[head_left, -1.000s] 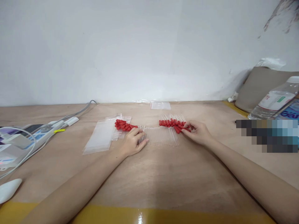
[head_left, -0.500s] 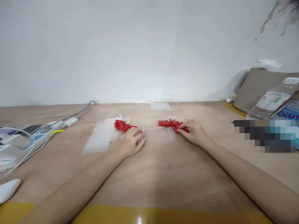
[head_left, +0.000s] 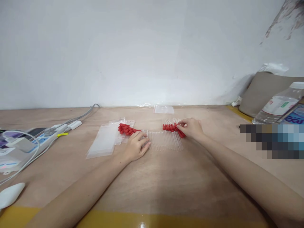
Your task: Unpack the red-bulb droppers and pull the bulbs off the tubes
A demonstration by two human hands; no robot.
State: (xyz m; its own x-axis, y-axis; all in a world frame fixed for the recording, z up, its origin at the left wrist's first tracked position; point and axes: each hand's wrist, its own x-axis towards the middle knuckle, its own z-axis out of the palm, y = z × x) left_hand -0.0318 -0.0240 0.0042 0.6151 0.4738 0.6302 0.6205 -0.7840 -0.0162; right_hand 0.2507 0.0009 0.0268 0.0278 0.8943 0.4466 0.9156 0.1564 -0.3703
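Note:
A row of thin clear tubes (head_left: 163,141) lies side by side on the wooden table. Red bulbs (head_left: 168,127) line its far right side, and thin clear tubes (head_left: 170,121) stick out beyond them. A second bunch of red bulbs (head_left: 125,129) lies at the left, partly over plastic bags. My left hand (head_left: 137,146) rests against the row's left end, fingers bent and a little apart. At the right end, my right hand (head_left: 191,128) pinches a red bulb between thumb and fingertips; the fingers partly hide what they grip.
Clear plastic bags (head_left: 101,141) lie left of my left hand, and another bag (head_left: 163,110) is near the wall. A power strip (head_left: 42,139) with cables and a white mouse (head_left: 11,194) are at the left. A water bottle (head_left: 276,106) leans at the right by a grey-brown container (head_left: 254,91).
My right hand has shifted slightly left and inward over the red bulbs, its fingers now closer together. My left hand keeps its place at the row's left end. The camera view has moved slightly.

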